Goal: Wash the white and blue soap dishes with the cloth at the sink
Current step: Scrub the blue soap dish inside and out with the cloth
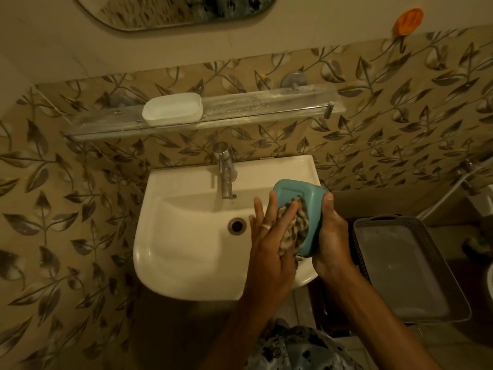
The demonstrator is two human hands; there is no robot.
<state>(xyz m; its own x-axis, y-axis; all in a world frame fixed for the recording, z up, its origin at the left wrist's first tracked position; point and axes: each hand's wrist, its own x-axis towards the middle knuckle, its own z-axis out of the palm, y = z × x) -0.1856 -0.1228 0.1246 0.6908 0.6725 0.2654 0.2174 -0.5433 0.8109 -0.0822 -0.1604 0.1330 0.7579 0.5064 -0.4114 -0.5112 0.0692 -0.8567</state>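
Observation:
The blue soap dish [298, 194] is held on edge over the right side of the white sink [186, 236], its underside turned towards me. My right hand [332, 236] grips its right edge. My left hand [269, 236] presses a patterned cloth [293, 225] flat against the dish with spread fingers; a ring shows on one finger. The white soap dish [172, 109] rests on the glass shelf [240, 114] above the tap [226, 169], apart from both hands. No water runs from the tap.
A grey plastic tray-basket [408, 268] stands to the right of the sink. An orange soap holder [408, 21] hangs on the wall at the upper right. A mirror [173, 9] is above the shelf. Leaf-patterned tiles cover the wall.

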